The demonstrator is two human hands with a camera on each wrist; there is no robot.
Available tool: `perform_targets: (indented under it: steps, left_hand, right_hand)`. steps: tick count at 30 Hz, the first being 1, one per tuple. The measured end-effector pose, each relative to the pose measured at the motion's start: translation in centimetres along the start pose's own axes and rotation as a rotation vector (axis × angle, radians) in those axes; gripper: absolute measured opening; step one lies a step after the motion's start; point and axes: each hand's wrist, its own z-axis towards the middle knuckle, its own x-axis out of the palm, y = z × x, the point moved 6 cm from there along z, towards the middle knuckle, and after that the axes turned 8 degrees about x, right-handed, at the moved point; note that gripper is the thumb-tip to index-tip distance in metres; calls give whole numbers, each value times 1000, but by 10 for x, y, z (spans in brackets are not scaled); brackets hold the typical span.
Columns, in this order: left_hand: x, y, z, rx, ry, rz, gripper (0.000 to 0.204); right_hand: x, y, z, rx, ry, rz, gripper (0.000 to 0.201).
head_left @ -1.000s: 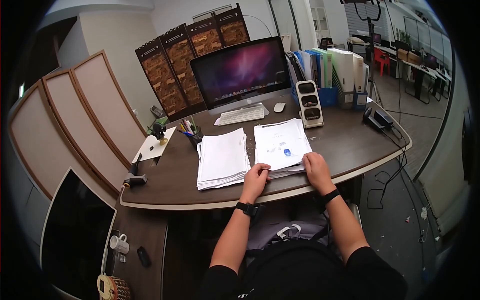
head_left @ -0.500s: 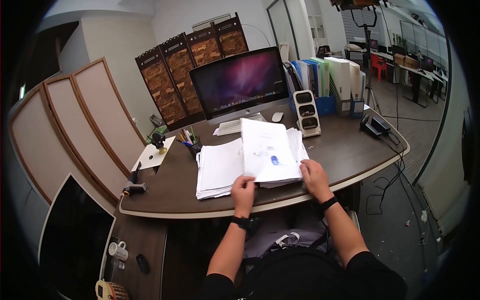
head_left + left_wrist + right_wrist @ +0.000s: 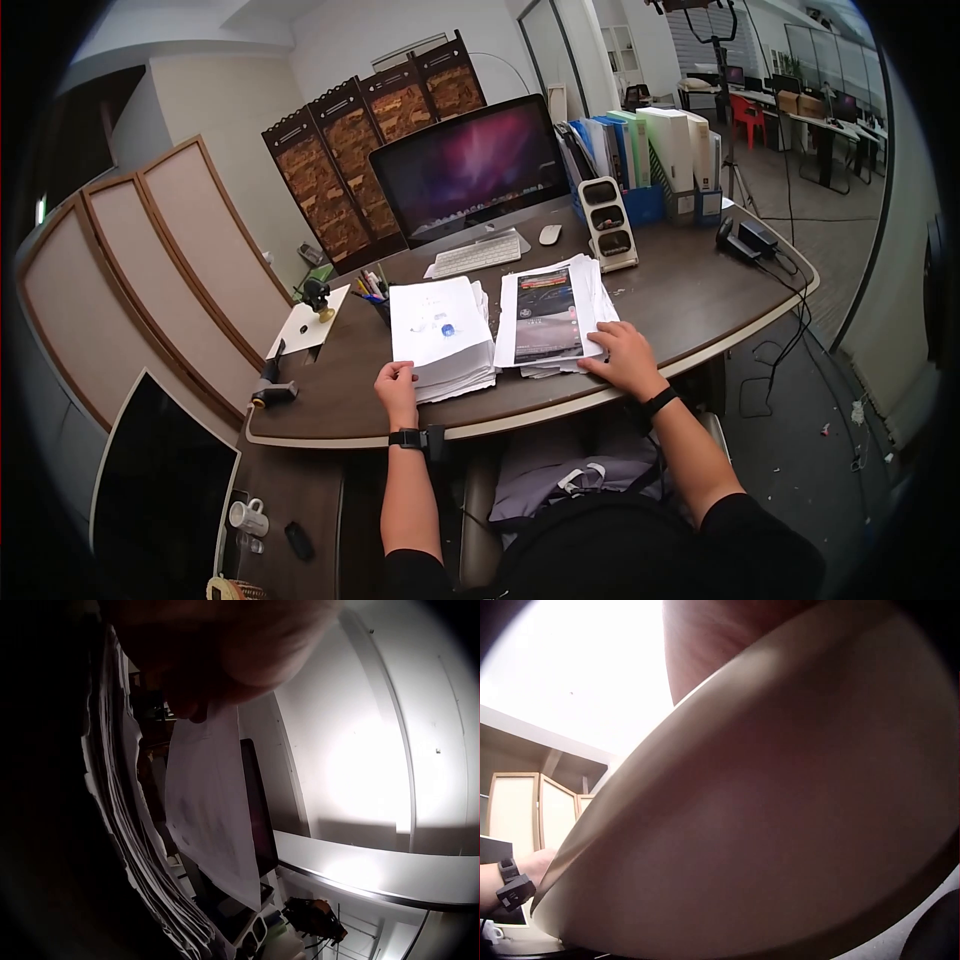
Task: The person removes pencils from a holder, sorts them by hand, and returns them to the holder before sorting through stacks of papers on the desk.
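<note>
My left hand (image 3: 397,392) pinches the near-left corner of a white sheet of paper (image 3: 425,345) with a small blue mark, over the left paper stack (image 3: 460,386). In the left wrist view that sheet (image 3: 210,802) hangs from the fingers beside the stack's layered edges (image 3: 120,795). On top of the right paper stack (image 3: 592,288) lies a sheet with a dark printed picture (image 3: 545,318). My right hand (image 3: 628,358) rests at that sheet's near-right corner, fingers spread over it. The right wrist view is mostly filled by the desk's pale edge and underside (image 3: 742,802).
Behind the stacks are a keyboard (image 3: 478,256), a mouse (image 3: 550,234) and a monitor (image 3: 475,175). A pen holder (image 3: 376,300) stands left, a three-slot stand (image 3: 607,220) and binders (image 3: 670,150) right. Black adapters (image 3: 750,240) trail cables over the desk's right edge.
My left hand has carried the blue-marked sheet leftward from the right stack onto the left one, uncovering the dark printed sheet. The right hand has stayed at the right stack, its fingers now further over the paper.
</note>
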Motion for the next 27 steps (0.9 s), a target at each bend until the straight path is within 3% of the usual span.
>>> perform_targets:
  steps: [5, 9, 12, 14, 16, 19, 22, 23, 26, 27]
  left_hand:
    - [0, 18, 0, -103, 98, 41, 14]
    - [-9, 33, 2, -204, 180, 101, 19]
    - [-3, 19, 5, -65, 84, 99, 32]
    - [-4, -32, -16, 332, -179, 491, 45]
    - [18, -59, -36, 564, -101, 541, 50]
    - [71, -55, -65, 236, 272, 205, 47]
    - [123, -46, -94, 8, 583, -131, 61]
    - [132, -54, -101, -64, 648, -131, 70]
    - [151, -40, -111, -78, 701, -180, 62]
    - [154, -35, -112, -72, 662, -201, 47]
  right_hand:
    - [5, -11, 2, 46, -107, 110, 22]
    - [-1, -14, 2, 51, -212, 133, 17]
    - [-3, -17, 3, 92, -264, 199, 18]
    - [-7, -19, 4, 83, -278, 243, 19]
    - [-7, -17, 2, 76, -280, 291, 20]
    - [-13, -13, 4, 44, -299, 261, 22]
    - [-13, -9, 1, 25, -264, 265, 22]
    - [-13, -7, 0, 23, -244, 296, 22]
    - [-14, -5, 3, -14, -196, 360, 22]
    - [-14, -5, 5, -20, -176, 393, 22]
